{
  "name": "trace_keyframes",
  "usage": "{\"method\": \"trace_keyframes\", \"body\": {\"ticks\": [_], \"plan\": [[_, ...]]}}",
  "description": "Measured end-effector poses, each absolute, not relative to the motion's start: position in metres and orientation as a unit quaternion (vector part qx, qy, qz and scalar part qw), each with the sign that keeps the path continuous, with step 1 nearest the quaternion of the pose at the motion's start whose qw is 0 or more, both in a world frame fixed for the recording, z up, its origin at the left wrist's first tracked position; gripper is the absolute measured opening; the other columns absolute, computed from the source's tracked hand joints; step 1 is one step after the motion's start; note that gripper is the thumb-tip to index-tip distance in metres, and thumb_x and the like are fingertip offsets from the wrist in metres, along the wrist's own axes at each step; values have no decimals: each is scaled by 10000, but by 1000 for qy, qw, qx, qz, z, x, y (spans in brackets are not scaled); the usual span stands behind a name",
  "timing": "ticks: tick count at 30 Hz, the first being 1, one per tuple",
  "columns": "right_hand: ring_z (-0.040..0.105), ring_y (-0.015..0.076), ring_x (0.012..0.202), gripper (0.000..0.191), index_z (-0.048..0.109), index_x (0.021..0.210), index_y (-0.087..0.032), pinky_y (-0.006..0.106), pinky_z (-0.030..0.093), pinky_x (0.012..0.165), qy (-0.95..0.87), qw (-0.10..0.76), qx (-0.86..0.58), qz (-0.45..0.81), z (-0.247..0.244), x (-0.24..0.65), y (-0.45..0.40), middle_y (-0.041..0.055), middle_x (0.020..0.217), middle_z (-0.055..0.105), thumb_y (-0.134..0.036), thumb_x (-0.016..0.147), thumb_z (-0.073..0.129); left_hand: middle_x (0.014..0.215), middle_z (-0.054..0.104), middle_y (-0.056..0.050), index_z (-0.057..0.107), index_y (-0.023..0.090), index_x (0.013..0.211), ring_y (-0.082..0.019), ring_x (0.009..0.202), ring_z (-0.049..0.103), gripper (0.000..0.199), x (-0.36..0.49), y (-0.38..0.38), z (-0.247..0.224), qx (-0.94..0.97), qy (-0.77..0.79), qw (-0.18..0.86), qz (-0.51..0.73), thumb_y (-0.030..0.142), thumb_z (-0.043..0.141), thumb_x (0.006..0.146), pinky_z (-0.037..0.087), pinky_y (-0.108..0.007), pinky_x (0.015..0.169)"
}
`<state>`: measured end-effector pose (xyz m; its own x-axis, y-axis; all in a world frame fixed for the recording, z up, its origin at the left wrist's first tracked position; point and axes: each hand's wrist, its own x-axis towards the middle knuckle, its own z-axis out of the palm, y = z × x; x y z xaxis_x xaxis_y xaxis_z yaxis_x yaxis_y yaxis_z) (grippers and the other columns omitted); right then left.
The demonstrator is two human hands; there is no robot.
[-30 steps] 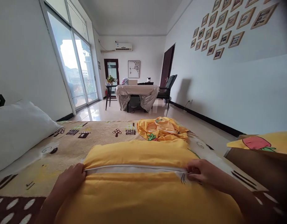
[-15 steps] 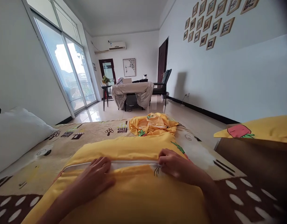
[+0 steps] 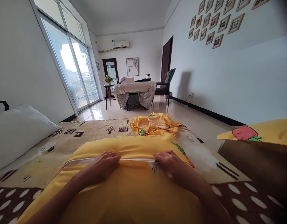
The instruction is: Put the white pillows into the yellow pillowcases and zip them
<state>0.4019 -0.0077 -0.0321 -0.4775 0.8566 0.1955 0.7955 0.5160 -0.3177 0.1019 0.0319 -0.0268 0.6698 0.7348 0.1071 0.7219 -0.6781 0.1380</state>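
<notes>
Head view: cushion zipper [image 3: 136, 160] left-to-right

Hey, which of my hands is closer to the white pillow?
Your left. The left hand pinches the yellow cover by its opening, to the right of the white pillow; the right hand pinches the opening farther right, beyond the left one.

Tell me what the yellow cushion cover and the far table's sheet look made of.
Yellow cushion cover: smooth, matte fabric, perhaps cotton or polyester, from its soft creases.
Table sheet: likely thin plastic, slightly glossy, from its crinkled, light-catching folds.
</notes>
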Motion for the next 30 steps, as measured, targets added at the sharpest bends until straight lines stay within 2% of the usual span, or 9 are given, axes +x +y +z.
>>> {"method": "trace_keyframes", "body": {"ticks": [2, 4, 7, 11, 15, 18, 21, 23, 30], "plan": [[509, 146, 687, 218, 462, 748, -188, 283, 344, 759, -842, 158, -510, 83, -33, 402, -8, 18, 741, 594, -75, 875, 324, 794, 588, -32, 481, 191, 754, -172, 750, 536, 310, 105, 38, -31, 900, 424, 54, 90, 339, 300, 957, 364, -285, 687], [481, 151, 641, 202, 462, 749, -192, 262, 321, 671, -826, 147, -540, 68, -35, 401, -7, 15, 664, 557, -90, 872, 338, 728, 551, -8, 426, 194, 729, -152, 683, 496, 323, 106, 44, -37, 882, 448, 76, 123, 383, 298, 957, 322, -272, 644], [475, 168, 627, 176, 511, 822, -197, 261, 245, 573, -804, 134, -577, 41, -40, 398, -1, 25, 628, 537, -131, 877, 357, 617, 481, 23, 378, 197, 707, -130, 588, 428, 328, 106, 52, -51, 849, 484, 100, 189, 421, 323, 940, 278, -265, 597], [481, 161, 607, 197, 537, 868, -194, 268, 219, 558, -792, 155, -589, 42, -42, 397, 7, 29, 649, 567, -192, 911, 345, 545, 427, 46, 399, 196, 717, -115, 534, 381, 323, 106, 56, -66, 819, 503, 111, 252, 439, 357, 926, 271, -257, 575], [507, 139, 621, 194, 540, 803, -205, 244, 283, 581, -789, 200, -568, 121, -39, 409, 8, 5, 694, 608, -325, 908, 430, 681, 520, 8, 447, 187, 739, -126, 646, 457, 300, 102, 49, -65, 850, 452, 95, 255, 413, 397, 930, 330, -247, 623], [548, 147, 699, 202, 579, 807, -214, 238, 348, 635, -796, 208, -544, 163, -38, 424, 5, 10, 781, 641, -374, 880, 481, 828, 554, -39, 482, 183, 807, -165, 786, 479, 237, 86, 40, -60, 884, 407, 26, 226, 359, 391, 937, 369, -282, 729], [567, 171, 803, 195, 624, 848, -221, 257, 388, 720, -815, 205, -516, 168, -38, 432, 3, 31, 880, 653, -366, 862, 495, 919, 561, -69, 486, 186, 850, -202, 843, 469, 167, 55, 35, -56, 885, 425, -45, 185, 313, 398, 913, 368, -346, 804], [564, 176, 826, 179, 632, 854, -218, 266, 394, 748, -821, 203, -507, 164, -39, 434, 4, 36, 897, 649, -347, 845, 508, 955, 562, -73, 479, 192, 871, -215, 869, 472, 128, 32, 35, -56, 876, 444, -55, 180, 283, 390, 889, 374, -359, 819], [520, 152, 731, 164, 615, 794, -202, 251, 368, 700, -816, 203, -522, 146, -42, 430, 8, 28, 797, 644, -296, 834, 487, 976, 581, -66, 517, 197, 934, -215, 919, 503, 212, -3, 27, -53, 849, 487, -28, 203, 320, 348, 906, 403, -328, 827]]}}
